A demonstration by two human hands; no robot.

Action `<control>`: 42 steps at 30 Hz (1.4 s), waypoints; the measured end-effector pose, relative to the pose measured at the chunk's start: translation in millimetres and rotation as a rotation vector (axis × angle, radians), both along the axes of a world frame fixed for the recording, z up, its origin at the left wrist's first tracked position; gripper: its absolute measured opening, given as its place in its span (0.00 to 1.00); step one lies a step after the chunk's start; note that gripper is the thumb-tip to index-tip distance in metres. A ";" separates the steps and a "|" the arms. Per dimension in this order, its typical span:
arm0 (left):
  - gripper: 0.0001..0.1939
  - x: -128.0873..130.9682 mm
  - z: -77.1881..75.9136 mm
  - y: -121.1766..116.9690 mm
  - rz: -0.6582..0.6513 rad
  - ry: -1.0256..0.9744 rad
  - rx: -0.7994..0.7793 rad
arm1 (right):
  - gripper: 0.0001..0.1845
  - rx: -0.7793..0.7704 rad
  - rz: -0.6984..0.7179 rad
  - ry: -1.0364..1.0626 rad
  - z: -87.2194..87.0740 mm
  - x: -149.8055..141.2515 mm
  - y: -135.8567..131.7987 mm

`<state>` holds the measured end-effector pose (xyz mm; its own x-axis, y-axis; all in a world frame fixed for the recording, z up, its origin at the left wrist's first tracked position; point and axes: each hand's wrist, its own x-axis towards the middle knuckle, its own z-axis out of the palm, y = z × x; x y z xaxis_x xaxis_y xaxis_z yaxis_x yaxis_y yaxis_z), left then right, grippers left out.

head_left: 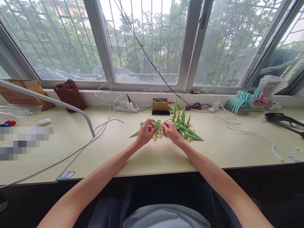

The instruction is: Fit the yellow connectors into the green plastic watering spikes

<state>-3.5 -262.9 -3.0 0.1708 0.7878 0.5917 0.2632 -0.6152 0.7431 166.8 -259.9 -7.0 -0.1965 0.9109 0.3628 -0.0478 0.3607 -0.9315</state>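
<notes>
A heap of green cone-shaped plastic spikes with small yellow parts lies on the pale green table, just past my hands. My left hand is closed around a green spike piece, fingers pinched at its top. My right hand meets it from the right, fingers pinched on the same piece. Another long green spike lies flat to the left of my left hand. Several spikes stand upright at the back of the heap.
A black phone and small cardboard box lie behind the heap. A power strip and white cables run across the left. A brown pouch sits at back left, teal hangers at back right, a black strap far right.
</notes>
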 end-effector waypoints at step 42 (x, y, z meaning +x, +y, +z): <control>0.27 -2.3 0.5 -2.9 -0.303 -0.010 -0.447 | 0.23 0.163 -0.073 -0.085 -3.4 1.4 3.0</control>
